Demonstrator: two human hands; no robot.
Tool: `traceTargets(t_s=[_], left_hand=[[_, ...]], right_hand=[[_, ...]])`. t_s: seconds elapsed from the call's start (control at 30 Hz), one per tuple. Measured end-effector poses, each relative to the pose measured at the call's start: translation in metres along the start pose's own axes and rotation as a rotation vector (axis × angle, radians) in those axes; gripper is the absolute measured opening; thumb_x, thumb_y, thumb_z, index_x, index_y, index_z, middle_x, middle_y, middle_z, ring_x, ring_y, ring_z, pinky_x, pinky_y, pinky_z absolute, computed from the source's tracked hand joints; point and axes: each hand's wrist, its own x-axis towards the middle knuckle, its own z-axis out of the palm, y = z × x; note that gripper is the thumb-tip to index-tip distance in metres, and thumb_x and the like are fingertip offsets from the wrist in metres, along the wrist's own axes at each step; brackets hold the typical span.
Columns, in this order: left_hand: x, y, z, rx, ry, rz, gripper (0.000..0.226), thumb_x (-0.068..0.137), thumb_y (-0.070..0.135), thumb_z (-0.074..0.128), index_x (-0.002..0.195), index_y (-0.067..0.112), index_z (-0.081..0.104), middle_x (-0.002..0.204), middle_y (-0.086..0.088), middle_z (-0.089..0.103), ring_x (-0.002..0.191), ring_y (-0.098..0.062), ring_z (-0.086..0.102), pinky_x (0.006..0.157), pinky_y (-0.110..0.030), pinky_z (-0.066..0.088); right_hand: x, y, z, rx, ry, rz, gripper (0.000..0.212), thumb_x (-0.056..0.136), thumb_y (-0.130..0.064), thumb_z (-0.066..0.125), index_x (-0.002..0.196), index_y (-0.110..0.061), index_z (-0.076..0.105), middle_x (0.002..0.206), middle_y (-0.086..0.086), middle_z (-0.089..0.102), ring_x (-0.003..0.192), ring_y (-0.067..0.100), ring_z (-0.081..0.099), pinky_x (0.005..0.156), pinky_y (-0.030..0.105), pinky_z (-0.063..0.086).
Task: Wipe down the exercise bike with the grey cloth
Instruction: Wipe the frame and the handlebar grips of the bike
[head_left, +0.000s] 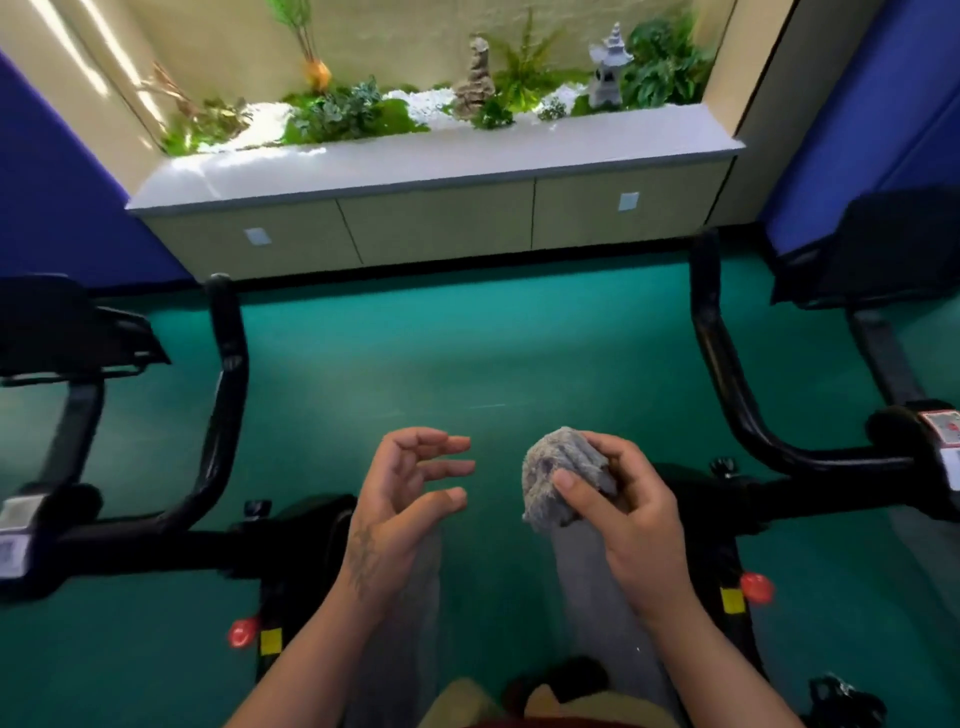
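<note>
In the head view, the grey cloth (563, 475) is seen bunched into a ball and gripped by the right hand (621, 506), with the thumb pressed across its front and the fingers curled round its far side. The cloth is held in the air above the green floor (467, 353), between two exercise bikes, and is touching neither of them. The left hand (402, 493) is held just beside it with a gap between them; its fingers are spread and loosely bent, the palm is turned toward the cloth, and nothing is held in it.

The left bike (156, 540) is seen along the left edge of the floor, its black curved handlebar (223, 395) rising toward the far wall, and a small display (18, 514) is mounted at the frame's left end. A red knob (243, 631) and a yellow label (270, 640) are seen low on its post. The right bike (810, 493) stands along the right edge of the floor, with its own curved handlebar (722, 364), a red knob (756, 587) and a yellow label (732, 600). Both bikes are near the hands but apart from them.

At the far edge of the floor, a long white-topped cabinet (436, 223) is set against the wall. On its top, green plants (353, 111), white pebbles (426, 101) and a small stone lantern (608, 70) are arranged. Blue wall panels (57, 208) are seen at both sides.
</note>
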Motion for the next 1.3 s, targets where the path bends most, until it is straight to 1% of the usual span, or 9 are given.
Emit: traceTargets(t_s=[0.13, 0.27, 0.47, 0.53, 0.7, 0.8, 0.9, 1.03, 1.3], left_hand=[[-0.037, 0.008, -0.057, 0.033, 0.126, 0.006, 0.059, 0.074, 0.017, 0.079, 0.126, 0.005, 0.055, 0.131, -0.016, 0.071, 0.116, -0.039, 0.071, 0.101, -0.055, 0.053], [-0.077, 0.006, -0.105, 0.041, 0.26, -0.02, 0.053, 0.079, 0.003, 0.074, 0.129, 0.004, 0.055, 0.131, -0.015, 0.071, 0.118, -0.038, 0.071, 0.097, -0.047, 0.058], [-0.105, 0.001, -0.144, 0.015, 0.468, -0.053, 0.063, 0.072, 0.024, 0.083, 0.128, 0.008, 0.058, 0.13, -0.011, 0.073, 0.116, -0.034, 0.072, 0.094, -0.05, 0.057], [-0.1, -0.003, -0.152, 0.018, 0.535, -0.037, 0.06, 0.073, 0.019, 0.083, 0.127, 0.008, 0.059, 0.129, -0.01, 0.073, 0.115, -0.034, 0.073, 0.093, -0.049, 0.058], [-0.071, -0.01, -0.163, 0.029, 0.771, 0.043, 0.055, 0.076, 0.009, 0.077, 0.127, 0.011, 0.059, 0.131, -0.008, 0.072, 0.119, -0.027, 0.072, 0.095, -0.04, 0.059], [-0.053, -0.012, -0.16, 0.015, 0.974, 0.098, 0.058, 0.073, 0.015, 0.082, 0.126, 0.014, 0.06, 0.132, -0.005, 0.071, 0.123, -0.027, 0.07, 0.094, -0.034, 0.06], [-0.04, -0.014, -0.157, 0.026, 1.125, 0.163, 0.054, 0.077, 0.0, 0.083, 0.121, 0.022, 0.062, 0.13, -0.004, 0.071, 0.123, -0.031, 0.068, 0.097, -0.041, 0.06], [-0.028, -0.014, -0.149, 0.052, 1.247, 0.223, 0.059, 0.084, -0.02, 0.073, 0.122, 0.024, 0.062, 0.132, -0.007, 0.069, 0.126, -0.03, 0.065, 0.103, -0.049, 0.056], [-0.032, -0.021, -0.152, 0.117, 1.289, 0.127, 0.064, 0.08, 0.007, 0.083, 0.134, 0.031, 0.058, 0.144, 0.009, 0.063, 0.129, -0.007, 0.064, 0.103, -0.023, 0.055]], right_hand=[[-0.013, 0.01, 0.057, -0.042, -0.135, 0.006, 0.037, 0.073, -0.017, 0.08, 0.109, -0.01, 0.071, 0.098, -0.006, 0.079, 0.09, 0.004, 0.072, 0.079, 0.017, 0.055], [-0.022, 0.019, 0.108, -0.081, -0.236, 0.022, 0.038, 0.074, -0.024, 0.082, 0.109, -0.012, 0.074, 0.102, -0.002, 0.079, 0.093, 0.009, 0.073, 0.081, 0.021, 0.057], [-0.009, 0.027, 0.164, -0.112, -0.381, 0.075, 0.032, 0.074, -0.025, 0.083, 0.104, -0.018, 0.076, 0.098, -0.003, 0.079, 0.09, 0.009, 0.073, 0.076, 0.022, 0.057], [0.008, 0.03, 0.176, -0.135, -0.408, 0.075, 0.032, 0.073, -0.027, 0.083, 0.103, -0.019, 0.076, 0.098, -0.005, 0.079, 0.09, 0.008, 0.073, 0.077, 0.022, 0.057], [0.079, 0.039, 0.207, -0.225, -0.479, 0.075, 0.031, 0.076, -0.041, 0.086, 0.104, -0.032, 0.077, 0.106, -0.002, 0.077, 0.094, 0.014, 0.073, 0.083, 0.045, 0.061], [0.127, 0.038, 0.234, -0.284, -0.547, 0.013, 0.037, 0.073, -0.053, 0.08, 0.107, -0.037, 0.075, 0.117, 0.006, 0.071, 0.102, 0.018, 0.071, 0.091, 0.052, 0.06], [0.167, 0.035, 0.258, -0.339, -0.605, -0.077, 0.035, 0.075, -0.055, 0.078, 0.107, -0.041, 0.073, 0.119, 0.001, 0.065, 0.105, 0.013, 0.068, 0.096, 0.048, 0.058], [0.204, 0.029, 0.286, -0.366, -0.653, -0.158, 0.031, 0.082, -0.038, 0.082, 0.111, -0.034, 0.073, 0.118, -0.001, 0.059, 0.104, 0.006, 0.064, 0.098, 0.047, 0.056], [0.243, 0.009, 0.343, -0.45, -0.665, -0.471, 0.035, 0.094, -0.029, 0.077, 0.128, -0.026, 0.069, 0.121, -0.003, 0.053, 0.112, 0.012, 0.06, 0.102, 0.043, 0.052]])
